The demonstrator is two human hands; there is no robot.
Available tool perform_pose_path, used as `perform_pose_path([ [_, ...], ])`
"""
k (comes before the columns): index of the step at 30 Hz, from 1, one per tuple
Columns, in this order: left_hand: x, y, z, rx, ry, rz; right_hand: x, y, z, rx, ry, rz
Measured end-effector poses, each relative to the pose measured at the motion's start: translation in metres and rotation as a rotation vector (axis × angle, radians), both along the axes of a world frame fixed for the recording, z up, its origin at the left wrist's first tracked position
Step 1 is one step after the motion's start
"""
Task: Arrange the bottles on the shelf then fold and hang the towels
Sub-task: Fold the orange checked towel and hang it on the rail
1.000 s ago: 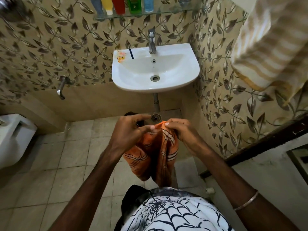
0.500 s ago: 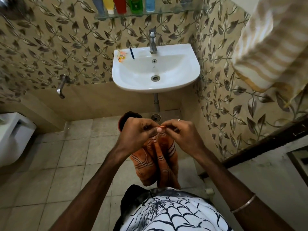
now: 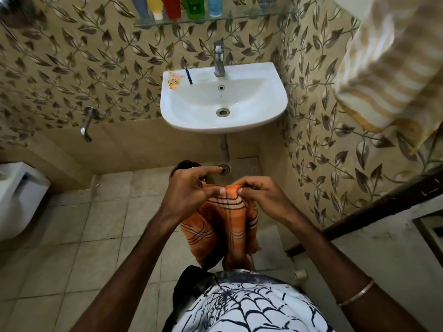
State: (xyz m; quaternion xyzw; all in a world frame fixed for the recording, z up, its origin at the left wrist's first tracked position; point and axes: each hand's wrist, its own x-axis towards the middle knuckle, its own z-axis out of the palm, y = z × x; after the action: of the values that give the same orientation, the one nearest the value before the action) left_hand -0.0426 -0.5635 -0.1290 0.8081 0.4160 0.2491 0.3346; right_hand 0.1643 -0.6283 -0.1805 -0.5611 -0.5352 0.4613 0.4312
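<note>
Both hands pinch the top edge of the orange striped towel (image 3: pixel 220 226), the left hand (image 3: pixel 189 190) at one corner and the right hand (image 3: pixel 259 195) just beside it at the other, so the cloth hangs free below them for folding. Far above the hands, the bottles (image 3: pixel 171 7) stand together on the glass shelf (image 3: pixel 239 16).

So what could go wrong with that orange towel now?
Both the left hand and the right hand only pinch the orange towel at its top edge, so it might slip and land on the floor, which may be dirty. It hangs bunched too, so the fold could come out crooked.
</note>
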Motion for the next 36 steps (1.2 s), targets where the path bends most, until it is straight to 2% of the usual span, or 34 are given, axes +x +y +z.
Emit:
perform_pose_path([
  [2, 0.005, -0.005, 0.0, -0.103, 0.0, -0.093, -0.004, -0.001, 0.004, 0.023, -0.019, 0.037],
  [5, 0.012, -0.007, -0.001, -0.139, 0.027, -0.161, -0.009, -0.001, 0.009, 0.078, -0.107, 0.057],
  [9, 0.011, -0.002, -0.004, -0.092, 0.098, -0.125, -0.008, -0.001, 0.013, 0.117, -0.204, -0.07],
  [12, 0.011, 0.0, -0.003, -0.022, 0.127, -0.106, -0.01, -0.004, 0.012, 0.168, -0.321, -0.054],
  [18, 0.011, -0.002, 0.007, -0.004, 0.051, -0.066, -0.005, -0.002, 0.001, 0.208, -0.504, -0.137],
  [21, 0.006, 0.002, 0.009, -0.026, 0.021, -0.021, 0.001, -0.002, -0.004, 0.193, -0.524, -0.222],
  [24, 0.001, 0.006, 0.011, -0.027, 0.016, 0.029, 0.004, -0.002, -0.007, 0.153, -0.46, -0.266],
  [25, -0.001, 0.007, 0.01, -0.032, 0.013, 0.045, 0.004, -0.001, -0.007, 0.118, -0.383, -0.27],
  [28, -0.005, 0.012, 0.007, -0.04, 0.03, 0.097, 0.005, 0.001, 0.002, -0.062, 0.062, -0.21],
  [30, -0.008, 0.015, 0.003, -0.027, 0.064, 0.121, 0.007, 0.0, 0.009, -0.138, 0.242, -0.122],
  [33, -0.006, 0.014, -0.002, -0.128, 0.039, 0.032, 0.005, 0.0, 0.018, -0.167, 0.32, -0.021],
  [36, 0.004, 0.005, -0.002, -0.286, 0.012, -0.135, -0.001, 0.001, 0.025, -0.11, 0.23, 0.025],
])
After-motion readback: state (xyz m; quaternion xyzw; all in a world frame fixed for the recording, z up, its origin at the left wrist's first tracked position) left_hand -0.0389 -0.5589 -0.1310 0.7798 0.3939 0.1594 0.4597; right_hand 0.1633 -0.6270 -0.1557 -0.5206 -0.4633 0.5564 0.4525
